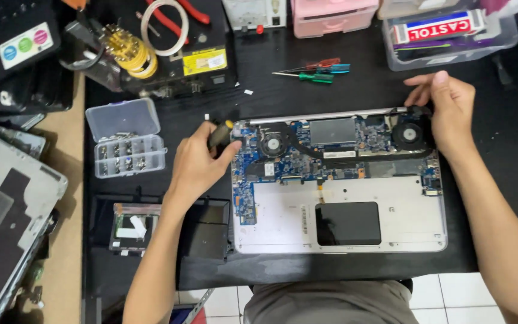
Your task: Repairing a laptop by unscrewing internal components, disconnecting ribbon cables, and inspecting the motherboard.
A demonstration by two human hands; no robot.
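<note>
An opened silver laptop base [403, 231] lies on the black table, its blue circuit board [307, 162] and two cooling fans [409, 133] exposed. My left hand [199, 162] grips a screwdriver with a black and yellow handle [218, 133] at the laptop's upper left corner. My right hand [448, 108] rests on the upper right corner, fingers curled over the fan and hinge edge, steadying the base.
A clear compartment box of screws [128, 153] sits to the left with its lid open. Spare screwdrivers [313, 71] lie behind the laptop. A black removed part [205, 231] and small board [133, 227] lie at front left. Plastic bins [451, 36], tools and a grey laptop cover [7, 210] surround the area.
</note>
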